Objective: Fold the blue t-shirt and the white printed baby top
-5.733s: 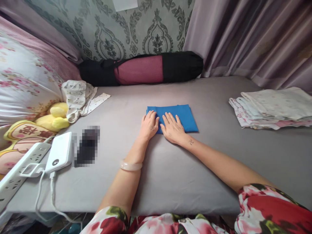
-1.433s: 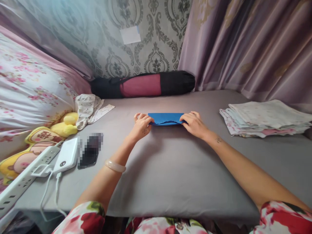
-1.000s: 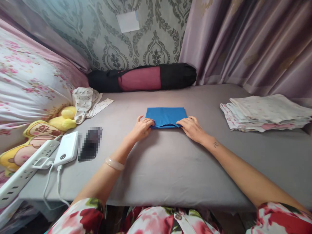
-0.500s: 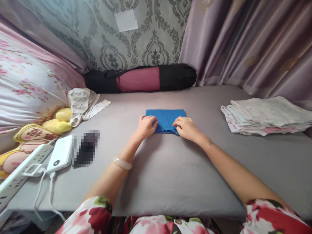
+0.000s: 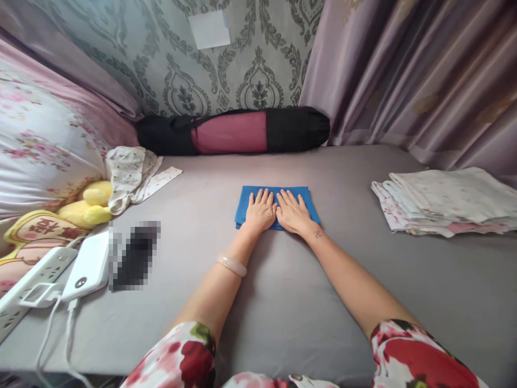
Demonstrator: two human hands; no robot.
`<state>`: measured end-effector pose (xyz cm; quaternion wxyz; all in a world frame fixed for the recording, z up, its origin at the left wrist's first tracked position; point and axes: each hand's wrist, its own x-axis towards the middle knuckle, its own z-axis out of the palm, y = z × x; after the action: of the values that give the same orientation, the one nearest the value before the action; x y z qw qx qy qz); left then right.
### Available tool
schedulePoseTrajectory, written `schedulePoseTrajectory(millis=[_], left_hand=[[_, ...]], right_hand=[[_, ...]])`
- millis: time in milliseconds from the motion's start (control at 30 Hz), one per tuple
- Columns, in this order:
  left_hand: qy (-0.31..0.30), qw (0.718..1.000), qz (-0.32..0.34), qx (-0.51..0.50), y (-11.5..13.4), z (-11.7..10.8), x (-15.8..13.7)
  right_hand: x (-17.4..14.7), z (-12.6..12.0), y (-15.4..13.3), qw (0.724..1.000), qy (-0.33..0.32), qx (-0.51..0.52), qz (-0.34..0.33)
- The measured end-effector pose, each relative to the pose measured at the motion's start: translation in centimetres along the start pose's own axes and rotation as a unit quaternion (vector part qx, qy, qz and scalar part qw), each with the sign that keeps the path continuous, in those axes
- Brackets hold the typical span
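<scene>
A blue cloth (image 5: 242, 206), folded into a flat rectangle, lies on the grey sheet in front of me. My left hand (image 5: 262, 210) rests palm down on its left half, fingers stretched toward the far edge. Beside it, my right hand (image 5: 291, 211) lies flat on the right half with its fingers spread. The two thumbs meet near the middle. Both palms hide much of the cloth's centre and near edge.
At right sits a stack of folded patterned cloths (image 5: 452, 199). A black and pink long bag (image 5: 230, 132) lies along the wall. To the left are a crumpled cloth (image 5: 129, 172), a yellow plush toy (image 5: 86, 207), a white power bank (image 5: 86, 267) and a power strip (image 5: 36, 291).
Both hands have let go of the cloth's near corners, moved inward and flattened on top of it. The cloth's near edge, bunched before, now lies flatter.
</scene>
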<state>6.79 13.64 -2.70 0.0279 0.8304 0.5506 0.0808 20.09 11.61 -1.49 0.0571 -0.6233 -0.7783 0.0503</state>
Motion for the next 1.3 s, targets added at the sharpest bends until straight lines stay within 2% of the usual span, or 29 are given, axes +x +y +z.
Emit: schedulePoseTrajectory(millis=[333,500,700,933,1100,1300], left_hand=[[0.005,1.000,0.008,-0.009,0.0,-0.8,0.9],[0.054,0.998,0.018,-0.017,-0.2,-0.6,1.8],[0.022,0.999,0.024,-0.018,-0.4,0.6,2.2],[0.024,0.999,0.026,-0.022,-0.4,0.6,2.2],[0.055,0.997,-0.021,-0.044,-0.5,-0.7,2.0],[0.107,0.986,-0.094,-0.082,-2.0,-1.8,1.4]], right_hand=[[0.4,-0.8,0.0,1.000,0.002,0.010,-0.003],[1.2,-1.0,0.4,0.998,0.050,0.011,-0.021],[1.8,-0.2,0.9,1.000,0.003,0.003,-0.031],[1.8,-0.1,1.0,1.000,0.005,0.013,-0.027],[2.2,-0.8,0.5,0.999,0.006,0.028,-0.017],[4.0,-0.4,-2.4,0.998,-0.011,0.060,0.014]])
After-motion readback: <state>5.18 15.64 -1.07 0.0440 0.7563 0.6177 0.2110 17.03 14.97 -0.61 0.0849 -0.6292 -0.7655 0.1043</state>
